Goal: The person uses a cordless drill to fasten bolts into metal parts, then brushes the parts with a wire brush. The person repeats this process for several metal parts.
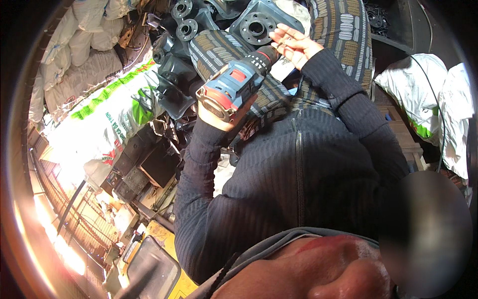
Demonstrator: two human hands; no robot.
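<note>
My left hand (215, 119) is wrapped around the handle of a blue and red cordless drill (233, 82). The drill points up and to the right, its chuck (268, 55) close to my right hand (298, 47). The fingers of that hand are bent together at the chuck's tip, around something small that I cannot make out. Just beyond them lies a black plastic part with a round, holed flange (255, 28), between my patterned trouser legs (341, 45).
More black flanged parts (186, 30) are piled to the left. Beside them lies a white and green sack (117, 117), with several pale sacks (87, 40) stacked farther off. White bags (416, 92) and a dark cable (433, 74) are on the right. A yellow object (167, 244) is at lower left.
</note>
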